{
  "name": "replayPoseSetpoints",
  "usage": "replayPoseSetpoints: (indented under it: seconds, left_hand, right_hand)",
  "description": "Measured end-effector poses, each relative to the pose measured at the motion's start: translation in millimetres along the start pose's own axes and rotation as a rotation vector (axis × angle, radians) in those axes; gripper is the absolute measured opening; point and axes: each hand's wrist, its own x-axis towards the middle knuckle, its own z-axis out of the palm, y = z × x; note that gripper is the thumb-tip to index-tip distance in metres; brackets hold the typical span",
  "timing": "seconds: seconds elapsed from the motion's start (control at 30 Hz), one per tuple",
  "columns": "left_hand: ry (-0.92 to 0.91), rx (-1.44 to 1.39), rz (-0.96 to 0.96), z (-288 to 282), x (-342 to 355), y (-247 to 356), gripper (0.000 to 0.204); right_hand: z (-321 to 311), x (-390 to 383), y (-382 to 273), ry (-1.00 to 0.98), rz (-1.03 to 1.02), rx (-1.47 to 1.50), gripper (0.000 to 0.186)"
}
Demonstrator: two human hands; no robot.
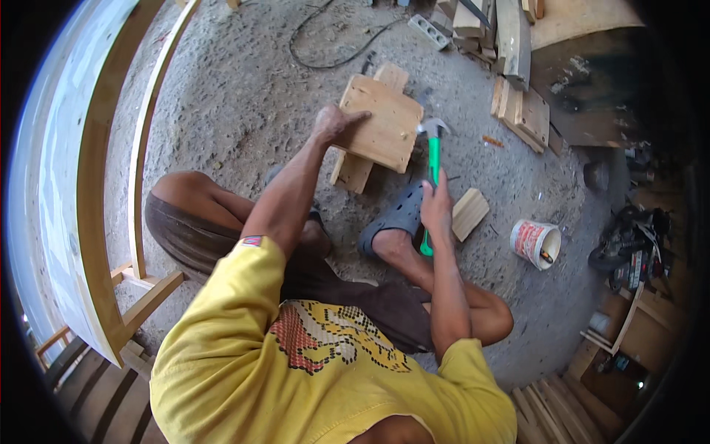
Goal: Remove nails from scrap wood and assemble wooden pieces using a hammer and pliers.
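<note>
My left hand (339, 123) grips the left edge of a flat square wooden board (384, 122), thumb lying on its upper face. Under that board a wooden block (352, 172) pokes out at the near and far sides. My right hand (437, 203) is wrapped round the green handle of a claw hammer (434, 148). The hammer's metal head is just right of the board, apart from my left hand. Beside my right hand a short wood offcut (470, 214) lies on the ground.
A white bucket (535, 244) stands at the right. A power strip (428, 32) and black cable (325, 65) lie at the far side, near stacked lumber (510, 44). A wooden frame (103, 170) rises on the left. My clog (394, 218) rests on rough ground.
</note>
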Motion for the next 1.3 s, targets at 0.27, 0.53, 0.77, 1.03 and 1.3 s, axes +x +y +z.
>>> replayPoseSetpoints:
  seconds: [0.27, 0.53, 0.77, 1.03, 1.3]
  left_hand:
    - [-0.075, -0.358, -0.145, -9, -9, 3, 0.109]
    - [-0.051, -0.597, -0.202, 17, -62, -19, 0.075]
    - [-0.090, -0.659, -0.109, 17, -59, -23, 0.089]
    - [0.022, -0.775, -0.214, 28, -60, -35, 0.076]
    - [-0.075, -0.584, -0.220, 29, -52, -39, 0.102]
  right_hand:
    - [-18, -29, 26, 0.086, 0.023, 0.301, 0.055]
    - [-59, -18, -89, 0.228, -0.372, 0.442, 0.055]
    - [-31, 13, -145, 0.362, -0.800, 0.820, 0.054]
    - [44, 29, -106, -0.297, -0.409, -0.019, 0.057]
    - [-17, 32, -162, 0.118, -0.600, 0.382, 0.060]
